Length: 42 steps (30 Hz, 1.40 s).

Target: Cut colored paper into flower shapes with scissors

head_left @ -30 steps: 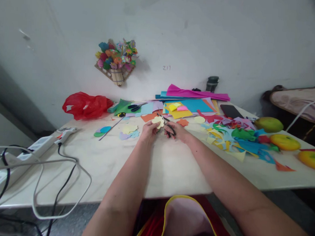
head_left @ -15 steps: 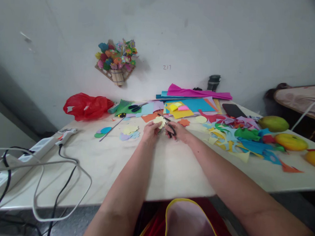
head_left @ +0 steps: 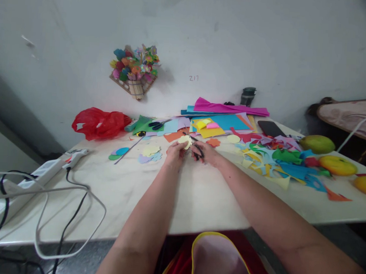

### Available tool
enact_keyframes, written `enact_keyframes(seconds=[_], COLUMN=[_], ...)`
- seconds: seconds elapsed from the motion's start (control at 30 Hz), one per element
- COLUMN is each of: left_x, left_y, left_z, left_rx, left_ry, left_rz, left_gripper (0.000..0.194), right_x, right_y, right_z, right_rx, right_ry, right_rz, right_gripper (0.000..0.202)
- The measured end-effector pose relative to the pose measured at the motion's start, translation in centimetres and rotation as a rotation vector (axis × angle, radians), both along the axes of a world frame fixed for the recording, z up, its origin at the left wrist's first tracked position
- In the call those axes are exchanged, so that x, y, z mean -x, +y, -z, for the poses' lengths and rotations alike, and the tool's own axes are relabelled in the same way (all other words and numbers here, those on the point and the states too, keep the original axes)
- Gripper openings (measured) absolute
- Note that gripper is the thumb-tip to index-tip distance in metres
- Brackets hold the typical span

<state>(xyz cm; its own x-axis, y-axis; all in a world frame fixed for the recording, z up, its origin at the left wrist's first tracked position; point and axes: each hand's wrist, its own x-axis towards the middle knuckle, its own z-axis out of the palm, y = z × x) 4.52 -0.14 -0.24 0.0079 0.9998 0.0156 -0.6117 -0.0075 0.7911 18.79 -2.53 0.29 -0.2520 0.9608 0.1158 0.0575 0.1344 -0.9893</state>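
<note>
Between the thumb and fingers of my left hand is a pale yellow paper flower with a scalloped edge. My right hand grips black-handled scissors, whose blades lie at the flower's right edge. Whether the blades are parted is too small to tell. Left of my hands lie pale yellow and lilac paper flower cutouts, partly overlapping. An orange paper flower rests just beyond my right hand, with a pale yellow paper circle behind it.
Colourful paper scraps and several mangoes spread over the right side. Paper sheets, a phone and a second pair of scissors lie at the back. A red plastic bag and power strip are leftward.
Both hands stay almost in the same place, still holding the paper flower and the scissors. The view has shifted very slightly.
</note>
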Motion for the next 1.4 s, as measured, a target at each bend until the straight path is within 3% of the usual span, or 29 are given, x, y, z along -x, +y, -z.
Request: enact_keyframes(seconds=[1.0, 1.4], left_x=[-0.18, -0.22], left_y=[0.01, 0.07], left_z=[0.17, 0.14], left_rx=[0.014, 0.043], left_ry=[0.009, 0.003], left_rz=[-0.047, -0.072], left_gripper=[0.023, 0.024], right_x=[0.08, 0.19], right_y=[0.45, 0.03], right_z=[0.38, -0.25], right_rx=[-0.012, 0.034], right_ry=[-0.001, -0.003], right_rz=[-0.007, 0.005], right_gripper=[0.031, 0.025])
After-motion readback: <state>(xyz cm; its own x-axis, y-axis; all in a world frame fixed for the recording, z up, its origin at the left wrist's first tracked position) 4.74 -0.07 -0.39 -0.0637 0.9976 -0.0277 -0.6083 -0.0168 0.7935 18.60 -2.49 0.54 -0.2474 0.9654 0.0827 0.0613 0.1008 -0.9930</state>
